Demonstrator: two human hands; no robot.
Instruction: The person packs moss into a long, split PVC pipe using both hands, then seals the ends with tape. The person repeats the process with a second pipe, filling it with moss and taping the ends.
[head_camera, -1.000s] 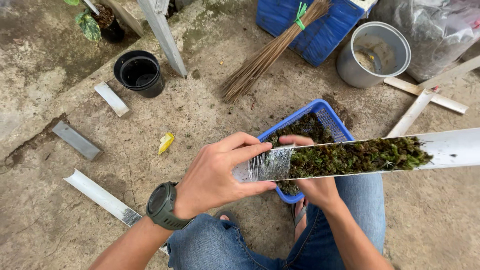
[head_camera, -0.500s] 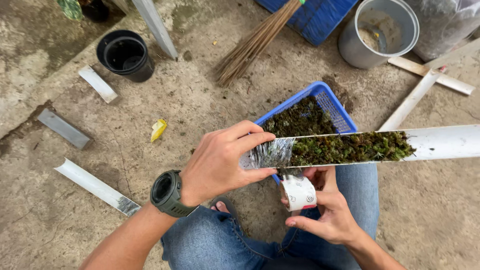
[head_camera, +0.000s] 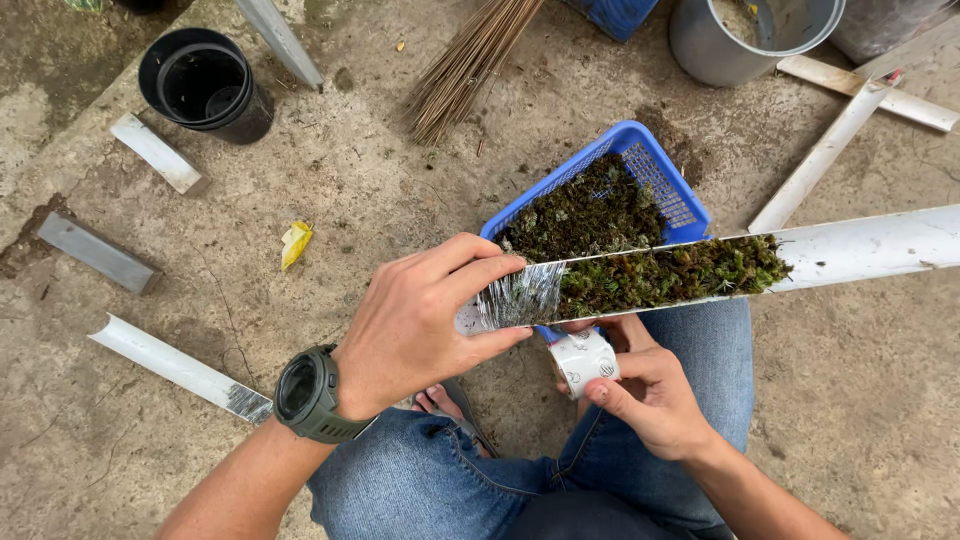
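While left hand (head_camera: 420, 320) fingers clamp the moss-filled pipe (head_camera: 700, 270), right hand (head_camera: 650, 395) fingers grip a tape roll (head_camera: 583, 360).

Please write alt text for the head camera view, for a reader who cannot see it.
A left hand grips the taped end of a white half-pipe filled with moss, while the right hand holds a tape roll beneath it. Behind sit a blue basket of moss, a black pot and pipe offcuts on concrete.
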